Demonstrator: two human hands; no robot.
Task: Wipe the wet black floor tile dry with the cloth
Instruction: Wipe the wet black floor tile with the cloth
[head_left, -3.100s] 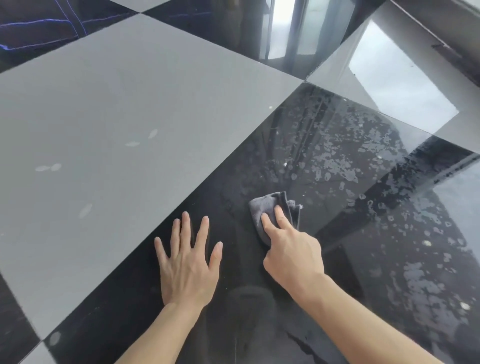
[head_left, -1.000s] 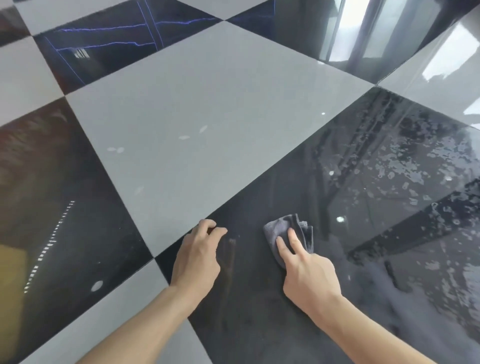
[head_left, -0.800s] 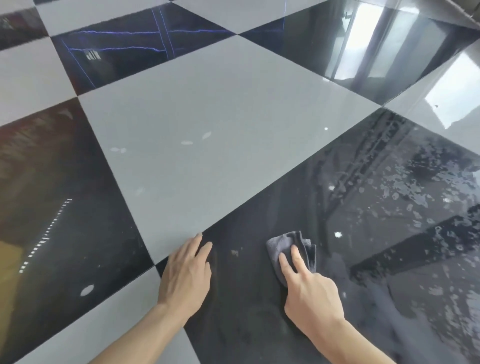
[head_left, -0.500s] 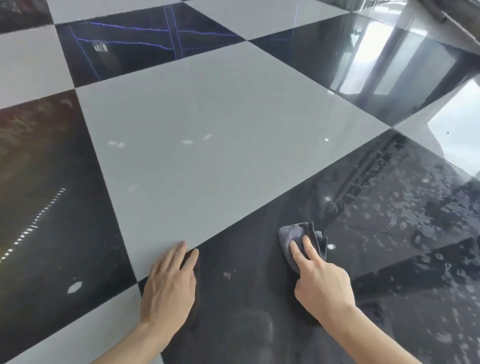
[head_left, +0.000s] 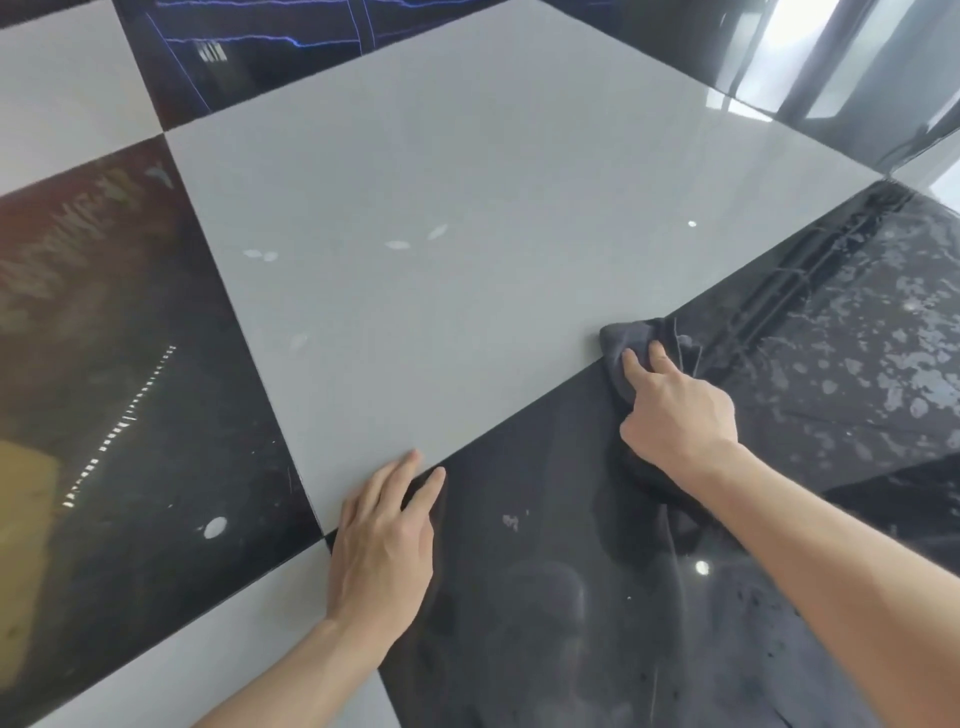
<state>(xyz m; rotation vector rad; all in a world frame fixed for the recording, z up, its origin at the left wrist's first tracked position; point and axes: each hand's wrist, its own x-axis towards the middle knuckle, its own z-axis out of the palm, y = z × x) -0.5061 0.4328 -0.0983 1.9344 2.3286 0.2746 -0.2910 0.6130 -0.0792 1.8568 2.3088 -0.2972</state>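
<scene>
Left hand (head_left: 382, 545) flat, fingers straight, braced on the floor across the seam by the black tile's (head_left: 571, 597) near corner, holding nothing. Right hand (head_left: 675, 415) presses the bunched grey cloth (head_left: 623, 338) under extended fingers at the tile's edge beside the grey tile (head_left: 467, 234). Tile near both hands looks mostly dry; droplets (head_left: 883, 338) beyond and right of the right hand remain, so judged roughly half done.

right hand (head_left: 675, 415) presses cloth (head_left: 631, 340) at black tile (head_left: 545, 545) edge | left hand (head_left: 384, 540) flat
</scene>
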